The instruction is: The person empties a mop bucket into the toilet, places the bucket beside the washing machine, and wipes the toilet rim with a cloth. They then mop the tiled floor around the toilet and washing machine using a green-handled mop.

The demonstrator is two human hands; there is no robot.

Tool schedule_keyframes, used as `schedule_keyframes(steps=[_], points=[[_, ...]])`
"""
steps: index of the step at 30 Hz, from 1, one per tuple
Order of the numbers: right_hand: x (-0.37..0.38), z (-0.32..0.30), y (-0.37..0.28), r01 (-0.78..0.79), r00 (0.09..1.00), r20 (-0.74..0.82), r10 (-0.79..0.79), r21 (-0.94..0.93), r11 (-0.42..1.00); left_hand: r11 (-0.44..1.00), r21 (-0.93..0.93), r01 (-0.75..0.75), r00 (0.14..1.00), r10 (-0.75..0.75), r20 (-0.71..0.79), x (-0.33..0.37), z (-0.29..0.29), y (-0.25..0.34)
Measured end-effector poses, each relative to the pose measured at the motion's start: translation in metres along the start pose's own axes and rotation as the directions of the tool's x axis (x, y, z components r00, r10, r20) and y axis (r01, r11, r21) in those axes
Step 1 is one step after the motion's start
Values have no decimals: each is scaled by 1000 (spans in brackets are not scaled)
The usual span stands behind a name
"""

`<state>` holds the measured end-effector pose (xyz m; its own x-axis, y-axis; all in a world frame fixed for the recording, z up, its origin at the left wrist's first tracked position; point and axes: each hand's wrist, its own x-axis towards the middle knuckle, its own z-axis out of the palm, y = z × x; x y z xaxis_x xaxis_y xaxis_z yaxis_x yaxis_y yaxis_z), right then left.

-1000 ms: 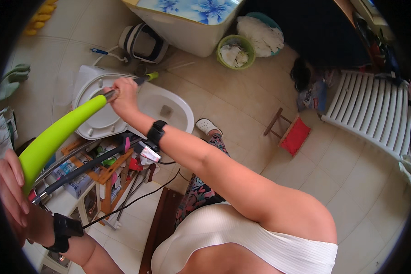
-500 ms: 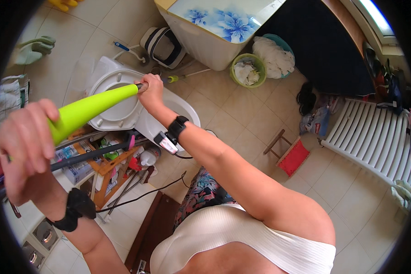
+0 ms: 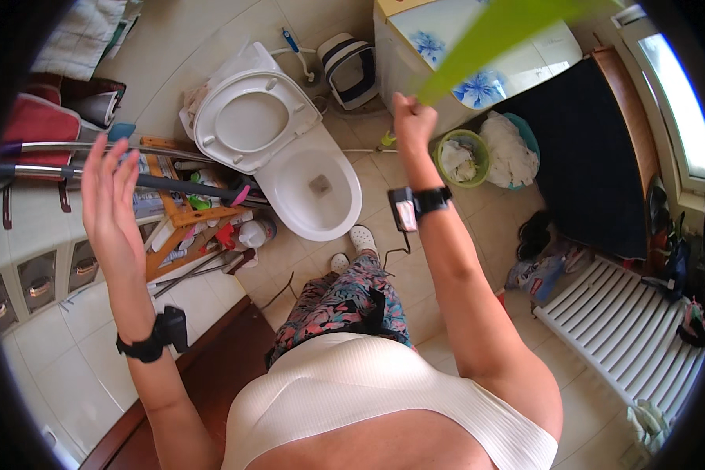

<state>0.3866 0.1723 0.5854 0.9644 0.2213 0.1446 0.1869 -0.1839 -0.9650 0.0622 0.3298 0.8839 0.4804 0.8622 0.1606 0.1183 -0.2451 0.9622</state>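
My right hand [image 3: 413, 124] is closed around the narrow end of a long lime-green tapered handle [image 3: 493, 47]. The handle slants up to the right, blurred, in front of the white cabinet with blue flowers; its far end runs out of sight, so I cannot tell what tool it belongs to. My left hand [image 3: 116, 207] is raised at the left with its fingers stretched out, holding nothing. Behind that hand lie a dark grey pole [image 3: 184, 184] with a pink tip and some metal poles; whether it touches them I cannot tell.
A white toilet [image 3: 337, 223] stands ahead with its lid raised. Beyond my right hand are a green bin [image 3: 464, 157], a striped litter box [image 3: 351, 72] and the flowered cabinet [image 3: 403, 59]. A wooden rack [image 3: 182, 215] of bottles is at left, a white radiator [image 3: 619, 329] at right.
The lime-green handle has swung from the left across to the upper right with my right hand. My left hand has let go of it and opened. The view has shifted too.
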Motion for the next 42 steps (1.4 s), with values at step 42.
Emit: schedule_keyframes(steps=[42], points=[[-242,-26,-124,-118,988,-62,140,269,956,816,-431,385,797,-530,-290,-344,-392,-194]])
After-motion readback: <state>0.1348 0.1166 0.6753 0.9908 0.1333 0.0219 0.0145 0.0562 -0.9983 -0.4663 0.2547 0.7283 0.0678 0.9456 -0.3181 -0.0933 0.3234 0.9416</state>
